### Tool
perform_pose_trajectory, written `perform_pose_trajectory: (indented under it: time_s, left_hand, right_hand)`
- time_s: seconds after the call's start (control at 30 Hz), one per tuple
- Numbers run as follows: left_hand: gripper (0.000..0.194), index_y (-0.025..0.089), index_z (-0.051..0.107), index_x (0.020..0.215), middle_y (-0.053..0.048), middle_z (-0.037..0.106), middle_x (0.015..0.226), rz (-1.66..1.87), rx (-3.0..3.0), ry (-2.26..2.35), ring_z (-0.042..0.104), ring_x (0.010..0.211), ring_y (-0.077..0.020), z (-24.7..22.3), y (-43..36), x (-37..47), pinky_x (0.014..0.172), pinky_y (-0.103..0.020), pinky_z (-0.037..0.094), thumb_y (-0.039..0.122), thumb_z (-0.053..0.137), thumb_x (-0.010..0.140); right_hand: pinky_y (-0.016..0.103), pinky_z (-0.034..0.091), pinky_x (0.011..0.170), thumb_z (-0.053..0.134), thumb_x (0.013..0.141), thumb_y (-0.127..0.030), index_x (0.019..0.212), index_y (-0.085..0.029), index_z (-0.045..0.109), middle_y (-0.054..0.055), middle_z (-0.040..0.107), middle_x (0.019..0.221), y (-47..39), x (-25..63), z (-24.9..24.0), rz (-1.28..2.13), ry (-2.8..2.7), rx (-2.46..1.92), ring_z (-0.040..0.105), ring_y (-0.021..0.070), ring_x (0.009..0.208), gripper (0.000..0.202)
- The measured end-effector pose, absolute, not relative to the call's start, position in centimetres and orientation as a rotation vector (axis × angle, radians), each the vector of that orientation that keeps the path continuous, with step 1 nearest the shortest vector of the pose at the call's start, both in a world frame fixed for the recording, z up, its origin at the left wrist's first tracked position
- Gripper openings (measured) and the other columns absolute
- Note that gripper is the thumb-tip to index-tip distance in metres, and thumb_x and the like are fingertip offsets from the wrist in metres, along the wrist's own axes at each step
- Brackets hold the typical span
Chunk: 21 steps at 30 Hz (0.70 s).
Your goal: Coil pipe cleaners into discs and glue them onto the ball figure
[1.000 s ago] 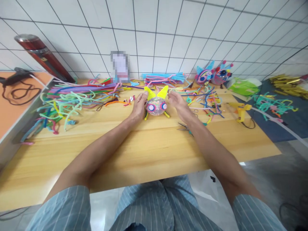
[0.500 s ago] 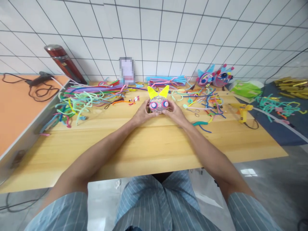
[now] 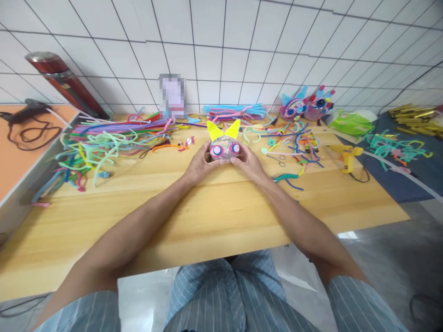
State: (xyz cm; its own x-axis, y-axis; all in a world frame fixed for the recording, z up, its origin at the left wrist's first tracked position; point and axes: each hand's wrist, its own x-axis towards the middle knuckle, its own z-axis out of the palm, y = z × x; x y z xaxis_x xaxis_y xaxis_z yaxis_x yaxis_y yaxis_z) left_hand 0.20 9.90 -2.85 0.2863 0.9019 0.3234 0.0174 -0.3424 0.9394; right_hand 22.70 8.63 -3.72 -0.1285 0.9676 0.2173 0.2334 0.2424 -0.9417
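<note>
A round, shiny decorated ball (image 3: 225,144) with two yellow pointed ears and pink-and-blue ringed eyes is held upright over the middle of the wooden table. My left hand (image 3: 201,165) is wrapped round its left side, the thumb at the bottom front. On the right side my right hand (image 3: 249,164) grips it the same way, thumb below the eye. Both thumbs nearly meet beneath the ball. The fingers behind it are partly hidden.
Pipe cleaners (image 3: 100,145) lie in a heap at left, with a bundle (image 3: 237,112) behind. Scissors (image 3: 278,160), teal-handled pliers (image 3: 286,177) and a yellow glue gun (image 3: 347,156) lie right. Two decorated balls (image 3: 294,108) stand by the wall; a red flask (image 3: 67,85) stands back left.
The camera view has shifted and tilted slightly, so the flask and heap appear farther left. Both hands keep their hold on the ball.
</note>
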Motion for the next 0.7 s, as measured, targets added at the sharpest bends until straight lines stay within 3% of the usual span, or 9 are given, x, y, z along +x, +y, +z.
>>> perform_pose_trajectory:
  time_s: [0.2,0.33,0.43,0.53,0.7]
  left_hand:
    - [0.088,0.017,0.056,0.143,-0.017,0.066,0.147,1.172,1.66,0.851,0.062,0.139,-0.0364,-2.7,9.9,0.1,0.116,-0.048,0.054,0.058,0.092,0.074]
    - [0.086,0.015,0.056,0.142,-0.019,0.066,0.145,1.175,1.701,0.874,0.062,0.139,-0.0371,-2.6,9.8,0.1,0.116,-0.049,0.054,0.057,0.091,0.075]
    - [0.093,0.013,0.052,0.147,-0.02,0.065,0.147,1.172,1.706,0.874,0.062,0.138,-0.0364,-2.6,9.8,0.0,0.117,-0.049,0.053,0.054,0.092,0.074]
    - [0.094,0.013,0.051,0.148,-0.02,0.063,0.149,1.15,1.719,0.889,0.064,0.136,-0.0351,-2.5,9.7,0.0,0.117,-0.048,0.053,0.052,0.093,0.073]
    - [0.09,0.016,0.052,0.148,-0.018,0.063,0.15,1.152,1.725,0.917,0.063,0.137,-0.0347,-2.7,9.8,-0.2,0.117,-0.05,0.052,0.054,0.091,0.076]
  right_hand:
    - [0.048,0.052,0.117,0.078,0.078,-0.072,0.155,-0.025,0.05,0.013,0.06,0.156,8.3,22.4,-3.5,0.959,-1.584,-1.167,0.062,0.0326,0.14,0.094]
    - [0.05,0.05,0.117,0.084,0.073,-0.067,0.143,-0.024,0.058,0.015,0.063,0.151,7.9,22.6,-3.0,0.84,-1.498,-1.256,0.062,0.0332,0.138,0.086]
    - [0.045,0.056,0.105,0.079,0.079,-0.062,0.109,-0.023,0.071,0.009,0.077,0.118,7.5,23.5,-1.9,0.69,-1.319,-1.254,0.072,0.0264,0.112,0.051]
    - [0.032,0.059,0.084,0.072,0.086,-0.054,0.08,-0.023,0.067,0.001,0.074,0.081,7.4,24.8,-0.3,0.618,-1.109,-1.149,0.069,0.0164,0.081,0.033]
    - [0.02,0.05,0.056,0.076,0.086,-0.038,0.077,-0.023,0.061,-0.005,0.068,0.069,7.6,28.7,4.3,0.771,-0.662,-0.948,0.061,0.0097,0.061,0.023]
